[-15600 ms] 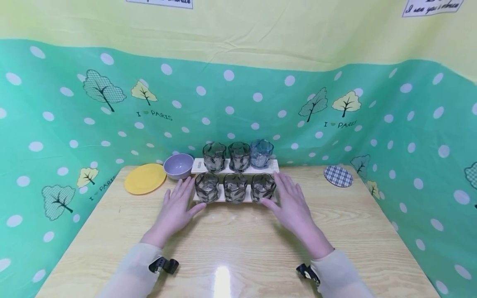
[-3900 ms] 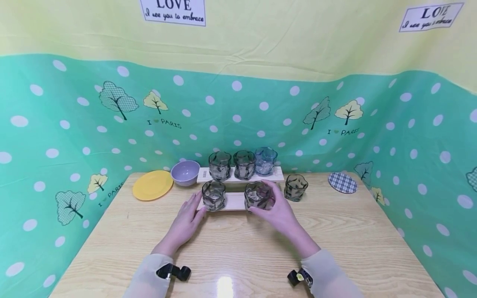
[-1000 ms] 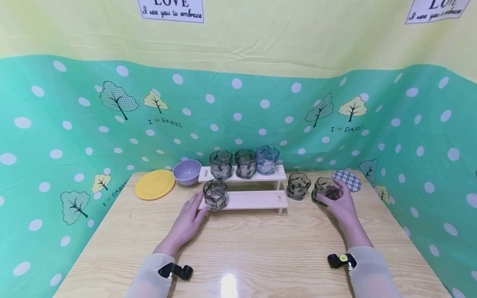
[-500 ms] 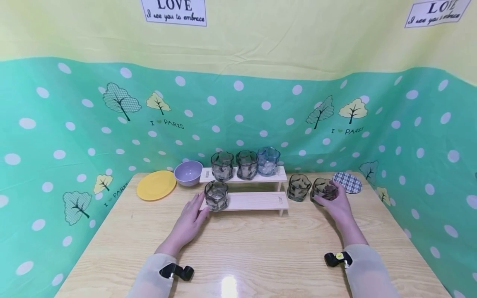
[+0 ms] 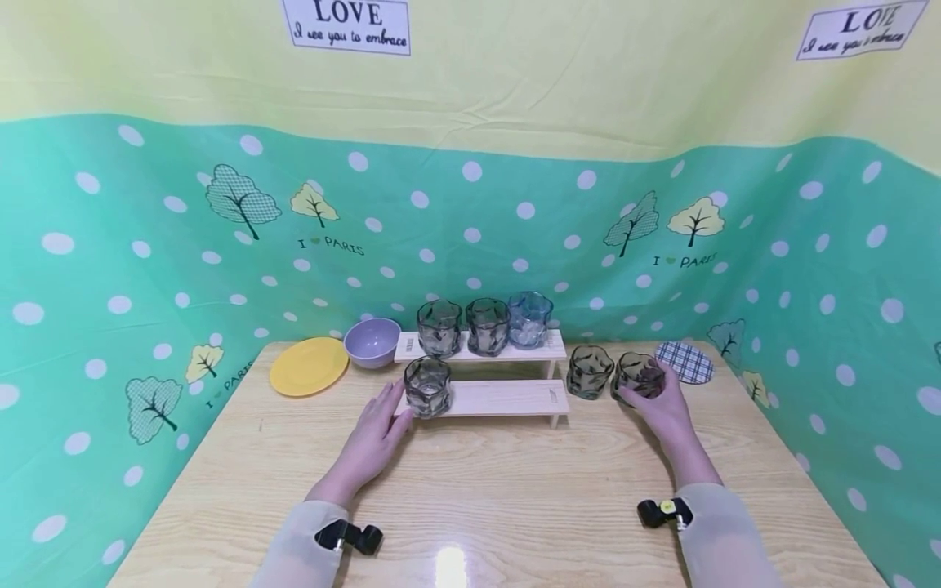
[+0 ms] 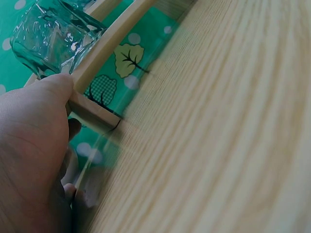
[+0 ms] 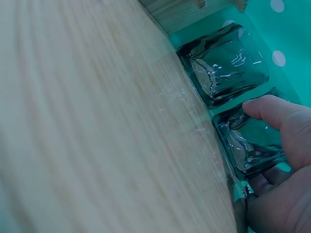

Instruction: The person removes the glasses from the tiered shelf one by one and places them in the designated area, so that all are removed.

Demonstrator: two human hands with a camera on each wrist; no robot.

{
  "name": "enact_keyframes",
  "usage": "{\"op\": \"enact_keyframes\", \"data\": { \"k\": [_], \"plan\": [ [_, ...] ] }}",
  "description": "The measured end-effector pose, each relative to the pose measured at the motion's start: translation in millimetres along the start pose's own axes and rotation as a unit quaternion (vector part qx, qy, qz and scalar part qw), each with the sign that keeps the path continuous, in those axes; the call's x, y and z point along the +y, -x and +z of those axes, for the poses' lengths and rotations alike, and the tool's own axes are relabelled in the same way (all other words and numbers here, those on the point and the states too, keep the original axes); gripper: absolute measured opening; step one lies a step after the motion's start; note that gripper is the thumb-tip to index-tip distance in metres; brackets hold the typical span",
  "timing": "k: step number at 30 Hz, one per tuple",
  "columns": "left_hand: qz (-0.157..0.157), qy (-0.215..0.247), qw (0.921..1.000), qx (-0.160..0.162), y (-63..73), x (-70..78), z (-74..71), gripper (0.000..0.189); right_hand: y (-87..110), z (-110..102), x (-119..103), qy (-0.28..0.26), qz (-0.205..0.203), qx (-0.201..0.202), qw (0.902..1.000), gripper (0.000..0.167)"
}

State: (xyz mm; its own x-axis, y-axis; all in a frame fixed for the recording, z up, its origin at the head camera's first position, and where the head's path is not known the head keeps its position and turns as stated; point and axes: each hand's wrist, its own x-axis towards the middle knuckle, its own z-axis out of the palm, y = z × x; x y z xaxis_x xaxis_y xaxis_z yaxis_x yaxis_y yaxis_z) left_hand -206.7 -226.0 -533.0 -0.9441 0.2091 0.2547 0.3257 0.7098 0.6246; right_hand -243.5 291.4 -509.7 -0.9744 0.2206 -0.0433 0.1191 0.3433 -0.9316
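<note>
Your right hand [image 5: 666,403] is curling round a smoky glass [image 5: 635,374], standing upright, mouth up, on the table [image 5: 500,490]; your left hand [image 5: 371,434], fingers extended, is touching the front shelf [image 5: 503,398], whose left leg [image 6: 95,111] only the left wrist view is showing.

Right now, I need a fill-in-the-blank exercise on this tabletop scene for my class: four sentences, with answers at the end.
1. Touching the front shelf is the person's ____ hand.
2. The back shelf bears ____ glasses.
3. The checked mat lies near the far ____ corner of the table.
4. Altogether, the head view shows ____ glasses.

Missing words: left; three; right; six.
</note>
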Motion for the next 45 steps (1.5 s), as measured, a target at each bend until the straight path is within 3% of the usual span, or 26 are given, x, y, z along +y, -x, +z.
{"op": "enact_keyframes", "data": {
  "k": [11, 16, 20, 28, 37, 45],
  "plan": [
    [-0.004, 0.001, 1.0000, -0.002, 0.0, -0.7, 0.1, 0.067, -1.7, -0.1, 3.3, -0.023, 0.004, -0.004, 0.9997, 0.118],
    [-0.004, 0.004, 1.0000, 0.000, 0.1, -0.7, -0.1, 0.067, 1.1, -2.1, -6.2, -0.033, 0.004, 0.002, 0.9995, 0.125],
    [-0.005, 0.005, 1.0000, 0.001, 1.2, -0.3, -0.2, 0.067, 5.6, -5.4, -20.8, -0.022, -0.019, 0.015, 0.9995, 0.126],
    [-0.008, 0.006, 0.9999, -0.003, 1.3, 0.4, -0.5, 0.068, 25.5, -3.6, -63.5, -0.005, -0.103, 0.053, 0.9933, 0.117],
    [-0.008, 0.010, 0.9999, -0.008, 0.0, -1.1, -0.4, 0.068, 51.5, 25.9, -106.1, -0.009, -0.182, 0.032, 0.9827, 0.104],
    [-0.007, 0.014, 0.9999, -0.007, -0.7, -1.5, -0.3, 0.069, 67.6, 72.6, -122.1, -0.016, -0.218, -0.039, 0.9750, 0.098]
  ]
}}
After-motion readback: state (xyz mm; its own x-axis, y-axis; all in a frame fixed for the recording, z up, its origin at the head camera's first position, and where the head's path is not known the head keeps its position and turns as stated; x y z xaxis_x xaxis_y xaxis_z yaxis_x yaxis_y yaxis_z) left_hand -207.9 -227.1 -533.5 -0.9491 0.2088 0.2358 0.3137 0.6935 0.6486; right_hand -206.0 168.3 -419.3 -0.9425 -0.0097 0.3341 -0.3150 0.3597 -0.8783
